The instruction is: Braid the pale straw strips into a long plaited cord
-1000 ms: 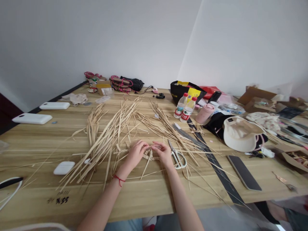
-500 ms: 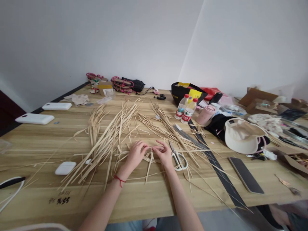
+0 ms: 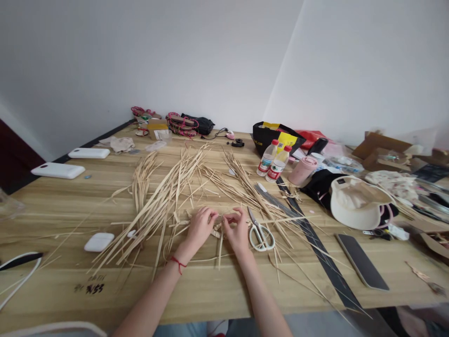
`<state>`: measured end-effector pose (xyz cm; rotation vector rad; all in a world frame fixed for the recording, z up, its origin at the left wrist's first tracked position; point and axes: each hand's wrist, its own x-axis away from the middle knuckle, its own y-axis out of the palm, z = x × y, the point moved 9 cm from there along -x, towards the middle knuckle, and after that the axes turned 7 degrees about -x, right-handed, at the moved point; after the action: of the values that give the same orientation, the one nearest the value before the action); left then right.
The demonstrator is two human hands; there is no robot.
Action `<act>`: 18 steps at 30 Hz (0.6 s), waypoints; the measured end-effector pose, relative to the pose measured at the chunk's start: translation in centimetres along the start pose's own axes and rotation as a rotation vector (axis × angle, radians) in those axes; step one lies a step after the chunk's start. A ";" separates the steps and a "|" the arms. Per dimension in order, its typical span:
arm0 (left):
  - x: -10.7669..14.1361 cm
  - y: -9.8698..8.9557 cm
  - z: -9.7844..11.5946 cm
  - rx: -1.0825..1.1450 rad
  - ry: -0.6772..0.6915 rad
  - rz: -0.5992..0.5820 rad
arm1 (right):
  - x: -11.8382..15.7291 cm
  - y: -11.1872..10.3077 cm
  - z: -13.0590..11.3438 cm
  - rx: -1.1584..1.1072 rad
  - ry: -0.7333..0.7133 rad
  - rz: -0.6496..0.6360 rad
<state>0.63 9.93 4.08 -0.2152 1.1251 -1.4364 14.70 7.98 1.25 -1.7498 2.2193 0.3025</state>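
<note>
just left of the scissors (image 3: 261,234), the left hand (image 3: 200,228) and right hand (image 3: 237,230) pinch a straw braid (image 3: 215,233) between fingertips.

Pale braided straw strip (image 3: 215,233), knobbly; partly hidden, beneath the hands (image 3: 200,228)

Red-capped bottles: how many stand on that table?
2: the left bottle in front of the black bag, the right bottle beside it, nearer. More may be hidden.
</note>
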 end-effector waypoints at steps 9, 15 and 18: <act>0.1 0.0 0.3 -0.056 0.017 0.000 | -0.6 -0.3 1.1 -0.046 0.085 0.038; 0.0 -0.4 0.4 -0.035 0.030 0.040 | -0.8 -0.1 2.9 -0.281 0.273 0.029; 0.0 -0.7 0.7 -0.023 0.041 0.053 | -0.3 0.7 3.8 -0.416 0.448 -0.040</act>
<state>0.65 9.41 4.91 -0.1722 1.1732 -1.3869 14.50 9.74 -2.15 -2.2624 2.5626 0.4223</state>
